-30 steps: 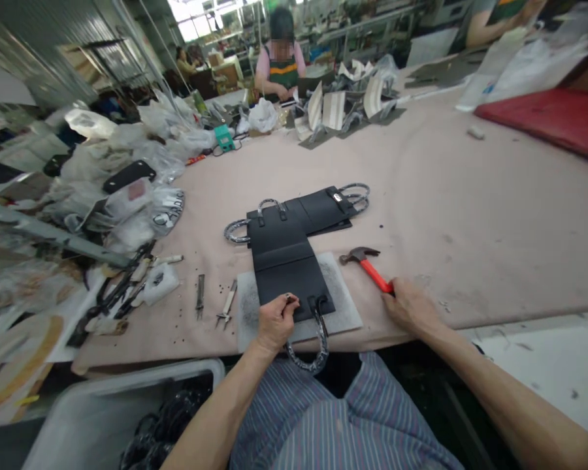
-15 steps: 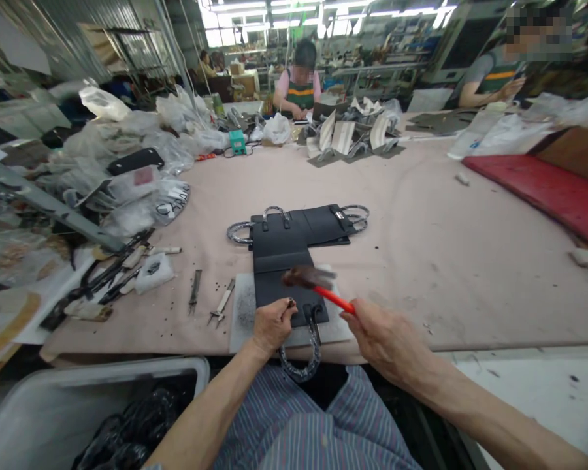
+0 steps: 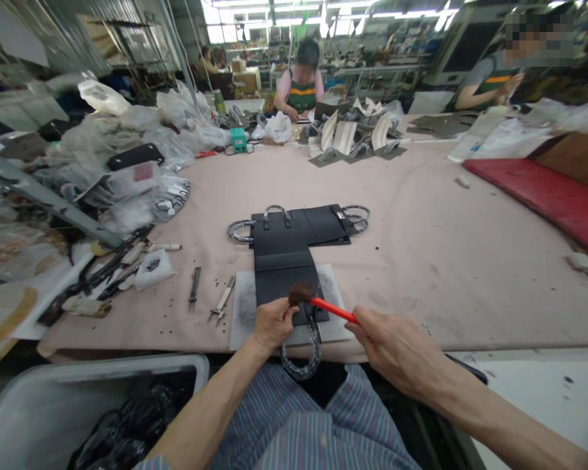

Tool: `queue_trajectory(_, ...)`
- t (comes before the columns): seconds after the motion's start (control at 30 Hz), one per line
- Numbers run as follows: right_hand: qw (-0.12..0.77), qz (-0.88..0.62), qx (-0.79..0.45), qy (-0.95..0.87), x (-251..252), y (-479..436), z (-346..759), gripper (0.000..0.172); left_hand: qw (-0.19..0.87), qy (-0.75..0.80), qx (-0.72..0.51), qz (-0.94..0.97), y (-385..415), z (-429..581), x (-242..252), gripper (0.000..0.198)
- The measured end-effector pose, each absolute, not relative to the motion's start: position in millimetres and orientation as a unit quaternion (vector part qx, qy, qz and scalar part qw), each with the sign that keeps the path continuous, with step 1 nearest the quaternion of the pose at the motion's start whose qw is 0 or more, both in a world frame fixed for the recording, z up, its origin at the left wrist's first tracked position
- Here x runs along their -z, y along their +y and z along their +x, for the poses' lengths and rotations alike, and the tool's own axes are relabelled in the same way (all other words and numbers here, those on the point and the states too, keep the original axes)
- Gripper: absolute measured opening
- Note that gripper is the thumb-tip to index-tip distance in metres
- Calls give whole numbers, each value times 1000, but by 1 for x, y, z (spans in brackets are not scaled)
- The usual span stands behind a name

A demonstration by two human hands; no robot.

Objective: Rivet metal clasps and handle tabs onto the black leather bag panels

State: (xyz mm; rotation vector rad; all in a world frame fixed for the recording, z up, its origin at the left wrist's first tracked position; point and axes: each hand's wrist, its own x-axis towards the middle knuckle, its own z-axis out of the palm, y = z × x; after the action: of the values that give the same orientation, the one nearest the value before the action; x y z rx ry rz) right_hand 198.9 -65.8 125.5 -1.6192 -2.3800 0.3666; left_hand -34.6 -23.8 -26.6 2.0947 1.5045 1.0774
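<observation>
right hand fisted round red hammer handle | handle runs up-left, blurred head just above left hand | left hand pinches black panel near edge, lower centre, on grey pad

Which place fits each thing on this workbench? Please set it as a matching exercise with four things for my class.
Things:
1 hammer
2 left hand
3 red sheet
4 teal box

Places:
a at the far right of the table
b gripped in the right hand
c on the far side, beside the plastic bags
d at the near edge of the black panel

Pairs: 1-b; 2-d; 3-a; 4-c
</observation>
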Motion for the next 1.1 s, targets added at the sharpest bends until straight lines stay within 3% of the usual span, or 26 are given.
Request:
queue_trajectory(0.13,167,-635,-229,-718,-106,-46,225,35,193,508,-408,734,-25,-35,28,12)
queue_trajectory(0.27,162,-712,-333,-596,-48,-34,266,36,195,501,-427,727,-27,-33,27,12)
queue_trajectory(0.43,82,-749,-137,-643,-5,-23,287,35,210,508,-417,724,-28,-34,18,11)
queue_trajectory(0.57,190,-637,-38,-746,-12,-25,233,45,226,512,-400,726,-31,-36,12,11)
queue_trajectory(0.73,227,-497,-86,-833,-4,-33,155,42,307,539,-412,667,-28,-32,14,12)
queue_trajectory(0.9,229,-511,-121,-820,7,-39,148,43,433,568,-594,370,-7,-37,0,31)
queue_trajectory(1.0,226,-514,-128,-817,5,-38,153,43,388,582,-627,341,13,-67,-16,35)
queue_trajectory(1.1,232,-516,-127,-815,5,-38,152,42,250,694,-507,446,32,-114,-23,30)
